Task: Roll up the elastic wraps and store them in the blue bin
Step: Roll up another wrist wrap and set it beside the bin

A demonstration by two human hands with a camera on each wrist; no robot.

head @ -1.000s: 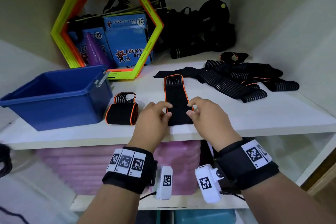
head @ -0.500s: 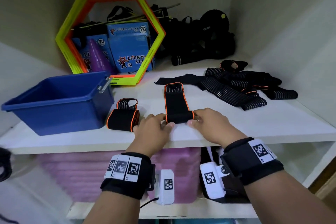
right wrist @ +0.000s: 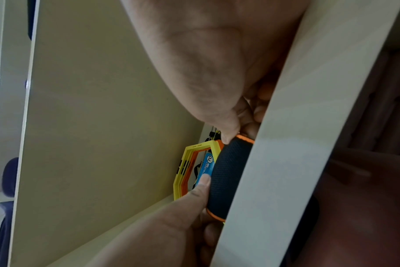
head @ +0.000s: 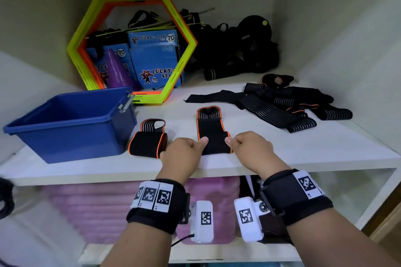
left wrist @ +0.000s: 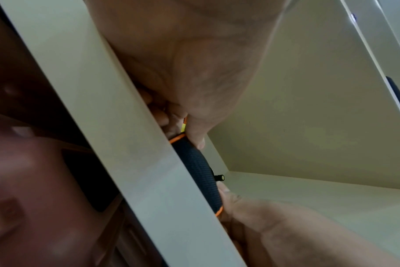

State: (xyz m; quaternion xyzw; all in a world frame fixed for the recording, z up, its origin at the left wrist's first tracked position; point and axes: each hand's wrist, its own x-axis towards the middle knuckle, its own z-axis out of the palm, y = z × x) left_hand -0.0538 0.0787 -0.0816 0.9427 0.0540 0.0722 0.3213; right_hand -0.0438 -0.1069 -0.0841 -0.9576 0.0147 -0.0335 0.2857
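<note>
A black elastic wrap with orange edging [head: 211, 128] lies lengthwise on the white shelf [head: 260, 149], its near end rolled into a short cylinder [left wrist: 198, 173] [right wrist: 228, 173]. My left hand [head: 186, 147] grips the roll's left end and my right hand [head: 247, 147] grips its right end, thumbs on top. A rolled black-and-orange wrap [head: 148, 141] sits just left of my left hand. The empty blue bin [head: 71, 123] stands at the shelf's left. A pile of unrolled black wraps [head: 288, 104] lies at the right.
Yellow and orange hexagon frames [head: 130, 43] lean on the back wall around blue boxes [head: 154, 60] and a purple cone [head: 117, 71]. Black gear [head: 238, 50] is heaped at the back. Pink mats [head: 97, 208] fill the shelf below. The cabinet wall is close on the right.
The roll at the wrap's near end has grown thicker as both hands turned it away from me; the flat stretch of wrap is shorter. The head view has tilted down slightly.
</note>
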